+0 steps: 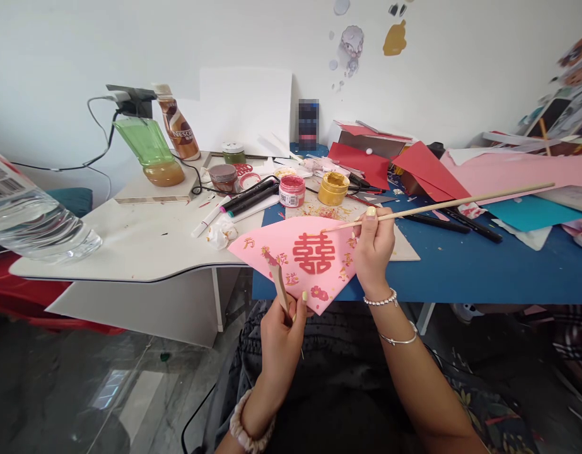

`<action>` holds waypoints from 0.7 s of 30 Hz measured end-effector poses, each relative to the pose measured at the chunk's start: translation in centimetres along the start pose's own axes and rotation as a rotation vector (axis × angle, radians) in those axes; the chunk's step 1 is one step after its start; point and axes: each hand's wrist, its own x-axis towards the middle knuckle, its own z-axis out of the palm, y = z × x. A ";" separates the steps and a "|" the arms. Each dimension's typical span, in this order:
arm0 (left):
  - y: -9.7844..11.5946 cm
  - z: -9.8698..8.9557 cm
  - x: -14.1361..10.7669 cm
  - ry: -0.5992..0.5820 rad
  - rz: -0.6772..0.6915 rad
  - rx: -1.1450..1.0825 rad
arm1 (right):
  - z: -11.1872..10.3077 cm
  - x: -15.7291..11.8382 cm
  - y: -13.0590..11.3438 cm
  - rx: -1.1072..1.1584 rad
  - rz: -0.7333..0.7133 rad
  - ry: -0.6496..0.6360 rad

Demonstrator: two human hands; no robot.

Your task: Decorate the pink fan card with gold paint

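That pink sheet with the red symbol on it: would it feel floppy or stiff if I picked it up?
The pink sheet is probably light and fairly stiff, like thin card: its far tip juts out nearly flat beyond the left hand with little sag. It may crease at its pointed corners. The red symbol and gold marks might smudge if touched.

Counted in view: two hands (373, 252) and one pink paper sheet (295, 261) — with two wooden sticks (437, 208) — are recorded; four small jars (291, 191) and three plastic bottles (35, 217) are also tallied.
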 end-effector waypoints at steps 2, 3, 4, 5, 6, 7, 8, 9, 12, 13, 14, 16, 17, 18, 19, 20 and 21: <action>0.1 0.0 0.0 -0.001 -0.002 0.005 | 0.0 0.0 0.0 -0.005 0.007 -0.004; 0.1 0.0 0.1 -0.002 -0.003 0.006 | 0.0 -0.1 0.0 -0.005 0.012 -0.002; 0.0 0.0 0.0 -0.004 -0.007 0.005 | 0.0 -0.1 0.0 -0.001 0.016 0.007; 0.0 0.0 0.0 -0.004 -0.013 0.003 | 0.0 -0.1 0.0 0.007 0.020 0.019; 0.0 0.0 0.0 -0.004 -0.019 -0.001 | 0.0 -0.1 0.0 0.022 0.024 0.033; 0.0 -0.1 0.0 -0.001 -0.027 -0.006 | 0.0 0.0 0.0 0.041 0.025 0.047; 0.0 -0.1 -0.1 0.001 -0.038 -0.015 | 0.1 0.0 0.0 0.061 0.024 0.058; 0.1 -0.2 -0.1 0.003 -0.052 -0.032 | 0.1 0.0 -0.1 0.080 0.020 0.070; 0.9 -0.5 0.1 -0.021 -0.121 -0.148 | 0.2 0.1 -0.2 0.113 -0.007 0.113; 1.2 -0.7 0.2 -0.034 -0.145 -0.190 | 0.2 0.0 -0.3 0.109 -0.027 0.126; 1.6 -0.8 0.5 -0.042 -0.164 -0.226 | 0.1 -0.1 -0.3 0.095 -0.053 0.133; 2.4 -1.1 1.2 -0.041 -0.189 -0.266 | -0.2 -0.4 -0.4 0.042 -0.130 0.123; 2.7 -1.3 1.6 -0.036 -0.197 -0.277 | -0.4 -0.6 -0.5 0.009 -0.180 0.109; 2.9 -1.4 1.9 -0.030 -0.205 -0.287 | -0.6 -0.7 -0.7 -0.022 -0.230 0.089; 3.0 -1.5 2.3 -0.034 -0.214 -0.292 | -0.9 -0.9 -0.9 -0.049 -0.281 0.061; 2.9 -1.6 2.5 -0.044 -0.223 -0.292 | -1.1 -1.1 -1.2 -0.073 -0.330 0.024; 2.8 -1.8 2.7 -0.056 -0.229 -0.284 | -1.4 -1.2 -1.5 -0.095 -0.374 -0.020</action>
